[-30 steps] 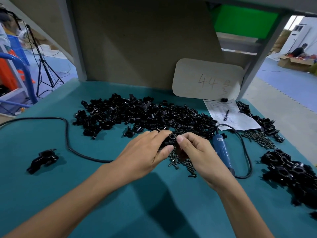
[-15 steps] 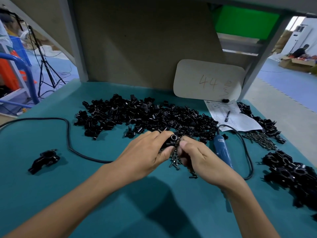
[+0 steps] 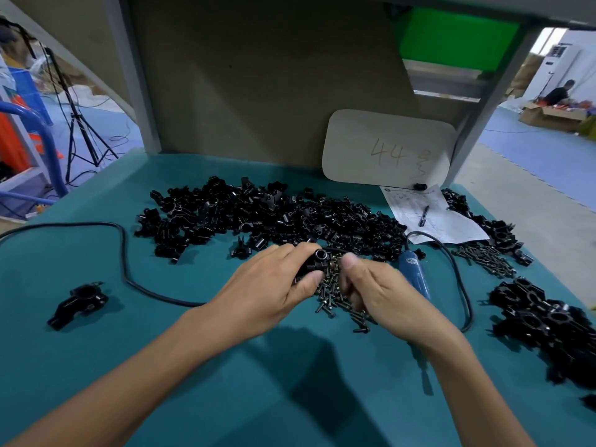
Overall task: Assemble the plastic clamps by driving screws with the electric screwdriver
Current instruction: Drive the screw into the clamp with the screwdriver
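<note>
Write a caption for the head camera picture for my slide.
Left hand grips a clamp; right hand has its fingers down among the screws, screwdriver lying beside it.

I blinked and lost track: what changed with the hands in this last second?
The right hand let go of the clamp, dropped and curled into the screw pile; whether it holds a screw is hidden. The left hand still grips the clamp. The electric screwdriver lies where it was.
</note>
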Tool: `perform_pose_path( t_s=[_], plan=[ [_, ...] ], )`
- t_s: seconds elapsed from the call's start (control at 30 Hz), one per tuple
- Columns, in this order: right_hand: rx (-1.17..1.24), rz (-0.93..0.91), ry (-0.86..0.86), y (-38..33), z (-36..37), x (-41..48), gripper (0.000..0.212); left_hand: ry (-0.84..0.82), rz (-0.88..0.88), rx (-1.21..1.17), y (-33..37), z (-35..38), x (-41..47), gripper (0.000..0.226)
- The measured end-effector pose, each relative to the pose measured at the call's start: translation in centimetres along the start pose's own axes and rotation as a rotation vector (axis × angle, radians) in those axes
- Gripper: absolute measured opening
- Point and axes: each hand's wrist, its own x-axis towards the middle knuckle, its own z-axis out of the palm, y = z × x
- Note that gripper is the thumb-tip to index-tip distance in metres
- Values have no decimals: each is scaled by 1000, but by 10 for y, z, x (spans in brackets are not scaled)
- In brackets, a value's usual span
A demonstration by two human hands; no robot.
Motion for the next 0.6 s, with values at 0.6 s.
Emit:
perform_pose_path(
  t_s=[0.6],
  plan=[
    [946, 575, 523, 68, -55, -20, 20, -17, -12, 11, 4, 2, 4, 60]
  ],
)
